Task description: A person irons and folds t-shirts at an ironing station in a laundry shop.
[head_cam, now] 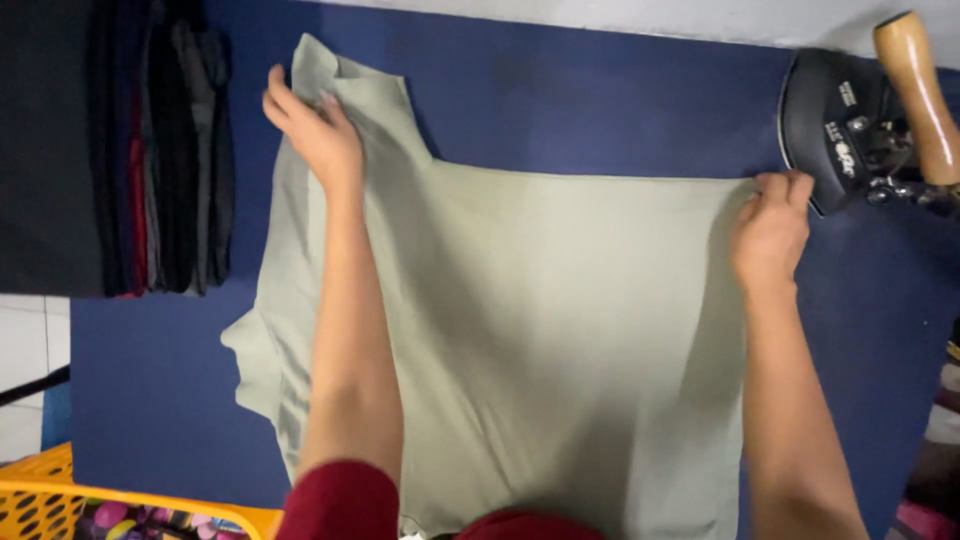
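A pale sage-green shirt point(540, 320) lies spread flat on a dark blue padded surface point(600, 100). My left hand point(310, 130) presses on the shirt's far left corner near a sleeve, fingers together on the cloth. Over at the shirt's far right edge, my right hand point(770, 225) pinches the fabric by the hem corner. Both forearms reach across the cloth; red sleeves show at the bottom.
A black iron with a wooden handle point(870, 120) rests at the far right, just beyond my right hand. A stack of folded dark garments point(120, 150) sits at the far left. A yellow plastic basket point(60, 495) stands at the lower left.
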